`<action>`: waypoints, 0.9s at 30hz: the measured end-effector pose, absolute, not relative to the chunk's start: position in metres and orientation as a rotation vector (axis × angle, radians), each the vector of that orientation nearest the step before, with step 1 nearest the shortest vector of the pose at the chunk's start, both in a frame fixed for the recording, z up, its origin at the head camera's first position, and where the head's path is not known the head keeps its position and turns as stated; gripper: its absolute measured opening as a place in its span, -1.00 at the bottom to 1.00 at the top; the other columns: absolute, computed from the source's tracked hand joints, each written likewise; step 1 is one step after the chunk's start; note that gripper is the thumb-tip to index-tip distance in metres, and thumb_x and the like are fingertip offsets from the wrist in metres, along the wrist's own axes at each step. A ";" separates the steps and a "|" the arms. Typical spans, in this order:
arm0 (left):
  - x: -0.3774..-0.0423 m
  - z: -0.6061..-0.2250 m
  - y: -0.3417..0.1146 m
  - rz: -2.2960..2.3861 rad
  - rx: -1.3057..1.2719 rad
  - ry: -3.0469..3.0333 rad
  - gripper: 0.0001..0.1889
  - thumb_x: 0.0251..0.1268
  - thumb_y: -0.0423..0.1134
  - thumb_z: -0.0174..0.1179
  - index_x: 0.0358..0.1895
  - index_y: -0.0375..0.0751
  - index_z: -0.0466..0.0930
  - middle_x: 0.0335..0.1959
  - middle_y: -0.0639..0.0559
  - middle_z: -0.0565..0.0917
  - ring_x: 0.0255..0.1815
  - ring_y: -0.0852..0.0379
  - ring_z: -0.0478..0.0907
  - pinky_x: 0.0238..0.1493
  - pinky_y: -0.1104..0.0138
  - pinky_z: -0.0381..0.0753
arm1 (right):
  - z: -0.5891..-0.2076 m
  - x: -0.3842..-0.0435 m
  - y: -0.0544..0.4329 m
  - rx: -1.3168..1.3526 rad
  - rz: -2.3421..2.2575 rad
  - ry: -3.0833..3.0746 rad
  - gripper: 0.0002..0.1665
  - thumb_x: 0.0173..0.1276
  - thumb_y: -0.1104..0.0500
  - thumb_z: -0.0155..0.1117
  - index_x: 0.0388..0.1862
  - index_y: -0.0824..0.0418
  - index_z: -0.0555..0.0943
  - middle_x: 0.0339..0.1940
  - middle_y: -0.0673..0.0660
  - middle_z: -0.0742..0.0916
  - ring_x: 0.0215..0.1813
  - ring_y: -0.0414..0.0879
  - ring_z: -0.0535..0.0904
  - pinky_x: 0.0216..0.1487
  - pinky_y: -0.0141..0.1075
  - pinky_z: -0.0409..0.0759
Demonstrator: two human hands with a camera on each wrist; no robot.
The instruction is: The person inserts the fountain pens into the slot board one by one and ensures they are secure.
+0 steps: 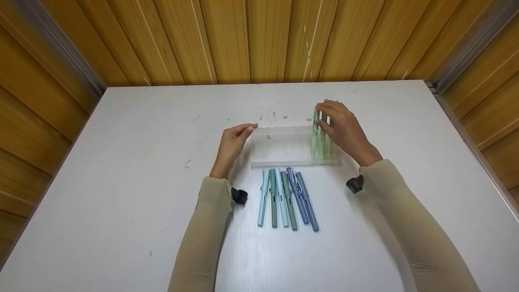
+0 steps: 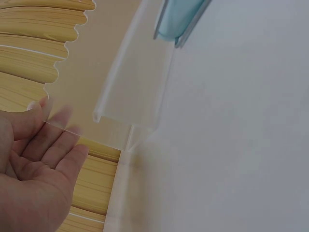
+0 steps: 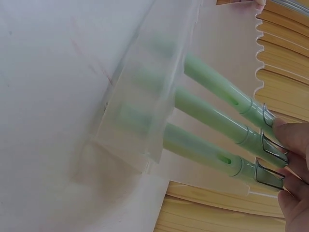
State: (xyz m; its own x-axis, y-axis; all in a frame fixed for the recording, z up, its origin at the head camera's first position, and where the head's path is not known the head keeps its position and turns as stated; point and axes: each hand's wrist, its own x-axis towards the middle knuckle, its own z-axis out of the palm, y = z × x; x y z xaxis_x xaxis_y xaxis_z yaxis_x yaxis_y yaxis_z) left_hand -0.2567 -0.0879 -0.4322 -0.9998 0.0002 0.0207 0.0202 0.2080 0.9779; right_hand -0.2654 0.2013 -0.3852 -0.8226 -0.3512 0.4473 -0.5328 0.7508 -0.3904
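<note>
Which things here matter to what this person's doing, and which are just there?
Seemingly in the job:
left hand, pinching the clear rack
right hand, touching light green pens in it
six pens lying in front, probably

Just there:
white table
wooden wall
wrist cameras

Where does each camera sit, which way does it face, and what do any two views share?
Head: worn on the head, facing forward and down at the white table, clear stand and six loose pens; left hand, right hand and sleeves show.
Left wrist: worn there, facing the stand's scalloped edge, its corner pinched by the left hand; a light-blue end shows above.
Right wrist: worn there, facing three light-green pens in the stand; the right hand's fingers touch their clip ends.
Shared: both wrist views show the stand, from opposite ends.
</note>
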 end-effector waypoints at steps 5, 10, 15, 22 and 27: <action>-0.257 -0.432 -0.088 -1.959 -0.010 -2.428 -0.71 0.41 -0.12 0.11 0.04 -0.15 0.67 0.12 -0.03 0.65 0.27 0.07 0.49 0.32 0.21 0.42 | -0.387 -0.264 0.200 0.677 0.741 -2.542 -0.54 0.29 0.28 0.33 0.16 0.35 0.56 0.19 0.26 0.62 0.34 0.12 0.44 0.34 -0.06 0.41; -0.257 -0.433 -0.087 -1.964 -0.002 -2.427 -0.71 0.41 -0.12 0.11 0.03 -0.15 0.67 0.12 -0.02 0.65 0.27 0.08 0.49 0.32 0.21 0.42 | -0.390 -0.262 0.201 0.675 0.740 -2.504 -0.53 0.28 0.28 0.34 0.17 0.35 0.55 0.20 0.24 0.62 0.35 0.10 0.43 0.35 -0.08 0.40; -0.257 -0.433 -0.088 -1.979 -0.018 -2.422 -0.71 0.41 -0.13 0.11 0.04 -0.16 0.66 0.13 -0.03 0.65 0.28 0.08 0.48 0.33 0.20 0.40 | -0.390 -0.260 0.200 0.706 0.757 -2.442 -0.54 0.25 0.31 0.35 0.14 0.38 0.57 0.17 0.26 0.63 0.31 0.10 0.46 0.32 -0.10 0.43; -0.257 -0.433 -0.087 -1.981 -0.024 -2.405 -0.72 0.41 -0.15 0.12 0.04 -0.18 0.66 0.11 -0.05 0.66 0.27 0.07 0.49 0.34 0.20 0.40 | -0.389 -0.253 0.195 0.721 0.804 -2.353 -0.59 0.23 0.34 0.36 0.09 0.35 0.61 0.09 0.22 0.67 0.19 0.06 0.53 0.23 -0.15 0.51; -0.257 -0.433 -0.087 -1.975 -0.012 -2.413 -0.72 0.40 -0.14 0.12 0.03 -0.17 0.67 0.10 -0.04 0.67 0.26 0.08 0.50 0.33 0.21 0.41 | -0.389 -0.247 0.192 0.735 0.846 -2.276 -0.64 0.25 0.31 0.35 0.04 0.35 0.63 0.00 0.22 0.71 0.09 0.05 0.59 0.16 -0.17 0.56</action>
